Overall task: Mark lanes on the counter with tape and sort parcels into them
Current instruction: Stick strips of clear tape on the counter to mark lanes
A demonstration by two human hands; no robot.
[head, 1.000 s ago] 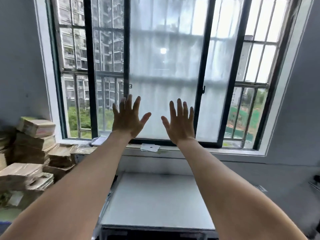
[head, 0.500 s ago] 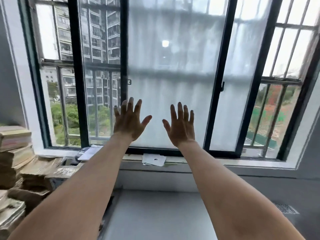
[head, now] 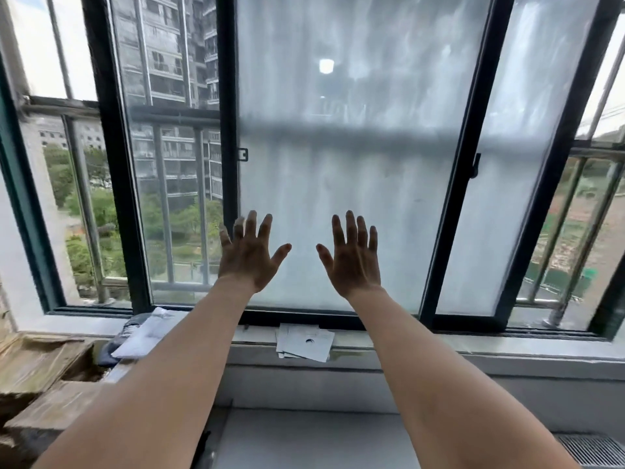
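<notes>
Both hands are raised before the frosted pane (head: 338, 164) above the window sill (head: 473, 346). The left hand (head: 248, 257) and right hand (head: 351, 262) are spread flat, fingers apart, holding nothing. The grey counter (head: 304, 441) lies below the sill, with no tape line on the part that shows and no tape roll in view. Brown bundles (head: 37, 363), possibly the parcels, are stacked below the sill's left end. The marking looks not yet begun. To begin well, the person should lower the hands, find the tape, and press the first strip straight, square to the sill.
</notes>
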